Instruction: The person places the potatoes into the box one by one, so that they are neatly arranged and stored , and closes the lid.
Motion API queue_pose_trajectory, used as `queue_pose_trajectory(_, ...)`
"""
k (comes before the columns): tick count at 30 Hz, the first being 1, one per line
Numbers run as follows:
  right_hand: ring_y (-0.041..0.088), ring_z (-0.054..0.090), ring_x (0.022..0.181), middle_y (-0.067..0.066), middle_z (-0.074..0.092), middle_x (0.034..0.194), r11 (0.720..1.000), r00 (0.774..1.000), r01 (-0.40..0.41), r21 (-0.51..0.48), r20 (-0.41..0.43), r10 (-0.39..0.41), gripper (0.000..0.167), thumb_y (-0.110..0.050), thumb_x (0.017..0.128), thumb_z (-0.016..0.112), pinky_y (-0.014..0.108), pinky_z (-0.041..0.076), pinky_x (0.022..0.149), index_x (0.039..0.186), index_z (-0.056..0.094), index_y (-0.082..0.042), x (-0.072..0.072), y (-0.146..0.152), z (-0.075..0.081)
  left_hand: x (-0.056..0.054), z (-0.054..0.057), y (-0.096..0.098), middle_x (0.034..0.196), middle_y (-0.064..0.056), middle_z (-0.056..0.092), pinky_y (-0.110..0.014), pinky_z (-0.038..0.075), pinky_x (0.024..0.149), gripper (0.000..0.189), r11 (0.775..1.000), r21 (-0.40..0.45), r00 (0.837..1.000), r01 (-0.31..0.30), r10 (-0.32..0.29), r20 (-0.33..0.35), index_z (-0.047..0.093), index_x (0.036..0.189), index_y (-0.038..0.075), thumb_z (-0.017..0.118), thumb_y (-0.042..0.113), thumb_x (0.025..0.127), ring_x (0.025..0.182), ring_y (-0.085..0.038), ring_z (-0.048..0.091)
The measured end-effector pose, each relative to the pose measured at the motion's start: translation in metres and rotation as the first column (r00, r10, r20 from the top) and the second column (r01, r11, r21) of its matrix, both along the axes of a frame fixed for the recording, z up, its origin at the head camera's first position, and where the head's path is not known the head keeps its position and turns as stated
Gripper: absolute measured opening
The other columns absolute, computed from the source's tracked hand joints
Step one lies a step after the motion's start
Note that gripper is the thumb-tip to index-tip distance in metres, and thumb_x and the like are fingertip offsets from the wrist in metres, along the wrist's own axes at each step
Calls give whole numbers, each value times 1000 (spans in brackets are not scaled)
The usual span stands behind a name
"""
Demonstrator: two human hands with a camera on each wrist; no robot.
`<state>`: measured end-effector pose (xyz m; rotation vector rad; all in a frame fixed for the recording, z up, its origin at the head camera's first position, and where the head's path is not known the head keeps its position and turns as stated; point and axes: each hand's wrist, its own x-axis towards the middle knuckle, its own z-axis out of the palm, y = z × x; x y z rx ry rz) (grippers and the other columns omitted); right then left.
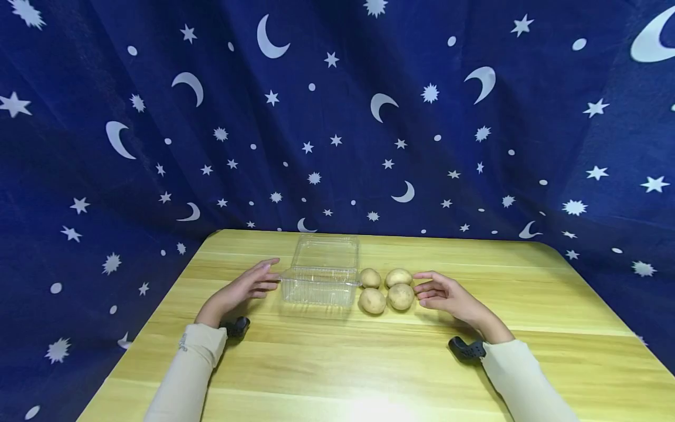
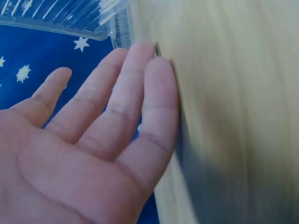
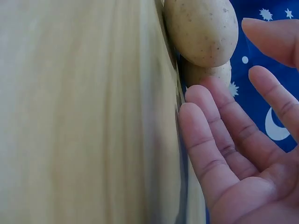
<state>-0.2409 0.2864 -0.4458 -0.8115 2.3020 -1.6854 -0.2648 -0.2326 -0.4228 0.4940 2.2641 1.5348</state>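
Observation:
A clear plastic clamshell box (image 1: 319, 293) stands on the table with its lid (image 1: 326, 252) folded back. Just left of it is my left hand (image 1: 245, 290), fingers extended and loosely apart, holding nothing. In the left wrist view, the ribbed box (image 2: 60, 16) shows beyond the fingertips. Several pale brown potatoes sit in a cluster right of the box, among them a front left one (image 1: 372, 301) and a front right one (image 1: 401, 297). My right hand (image 1: 445, 298) lies right beside the cluster, fingers relaxed and slightly bent. A speckled potato (image 3: 203, 30) appears past its fingertips; contact cannot be told.
The light wooden table (image 1: 337, 357) spreads in front of the box and potatoes. A dark blue cloth (image 1: 337, 117) with moons and stars hangs behind and at both sides. Black wrist devices (image 1: 467, 349) sit below both hands.

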Motion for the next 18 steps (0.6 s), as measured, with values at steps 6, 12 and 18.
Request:
queue_pose_trajectory(6, 18, 71, 113, 40, 61, 132, 1000, 1000, 2, 11, 30, -2, 52, 3, 103, 67, 26, 58, 93, 147, 44, 20, -2, -4, 2, -3, -2, 0, 166, -39, 33, -57, 44, 117, 69, 997, 68, 998, 31, -34, 57, 12, 172, -2, 25, 41, 119, 147, -50, 47)
queue_pose_trajectory(12, 11, 69, 112, 41, 61, 130, 1000, 1000, -18, 19, 24, 17, 54, 3, 102, 71, 24, 57, 93, 146, 45, 21, -4, -9, 6, -6, -5, -2, 166, -39, 32, -52, 47, 115, 70, 992, 114, 996, 52, -60, 66, 12, 172, -1, 27, 41, 118, 145, -47, 50)
queue_pose_trajectory(18, 14, 66, 110, 33, 64, 127, 998, 999, -33, 59, 14, 32, 52, 4, 100, 72, 24, 56, 92, 144, 49, 19, -8, -12, 5, -12, -10, -2, 164, -42, 30, -37, 51, 110, 68, 981, 184, 991, 68, -88, 103, 10, 171, -3, 27, 37, 119, 131, -22, 61)
